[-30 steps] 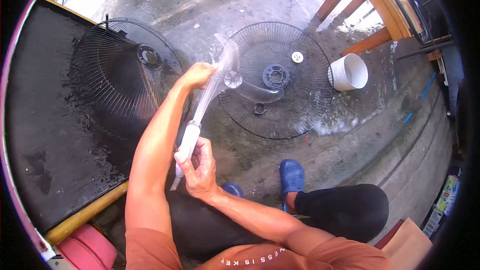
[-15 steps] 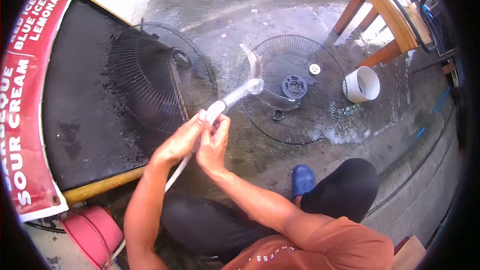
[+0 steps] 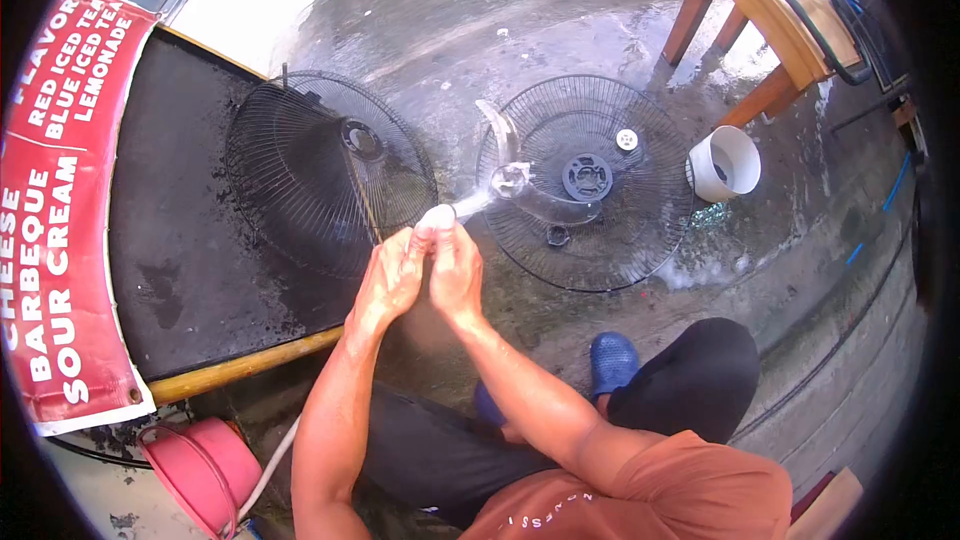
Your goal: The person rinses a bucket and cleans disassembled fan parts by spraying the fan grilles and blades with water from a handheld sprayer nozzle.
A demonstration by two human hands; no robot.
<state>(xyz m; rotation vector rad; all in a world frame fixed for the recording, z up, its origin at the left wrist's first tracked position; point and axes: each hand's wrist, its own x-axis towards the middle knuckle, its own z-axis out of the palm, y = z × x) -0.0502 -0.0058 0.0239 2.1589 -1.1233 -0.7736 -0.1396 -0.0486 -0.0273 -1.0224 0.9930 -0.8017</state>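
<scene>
Both my hands are closed around the end of a white hose [image 3: 275,462], my left hand [image 3: 388,278] and my right hand [image 3: 456,275] side by side with thumbs together at its mouth. A jet of water [image 3: 472,204] leaves it and hits the hub of a clear plastic fan blade [image 3: 553,206]. That blade lies on a round black wire fan grille [image 3: 640,248] flat on the wet ground. A white round cap [image 3: 627,140] and a small dark ring [image 3: 558,236] also rest on the grille. To the left, another fan grille [image 3: 290,155] lies partly over a black board's edge.
The black board [image 3: 165,230] has a wooden edge and a red lettered banner [image 3: 60,270]. A pink bucket [image 3: 205,470] stands at lower left. A white bucket [image 3: 735,162] is beside the flat grille, below a wooden table [image 3: 765,25]. Foamy water lies on the ground.
Both hands have shifted slightly right and up with the hose, covering more of its end. The view has tilted a little. The water jet now lands on the blade's hub.
</scene>
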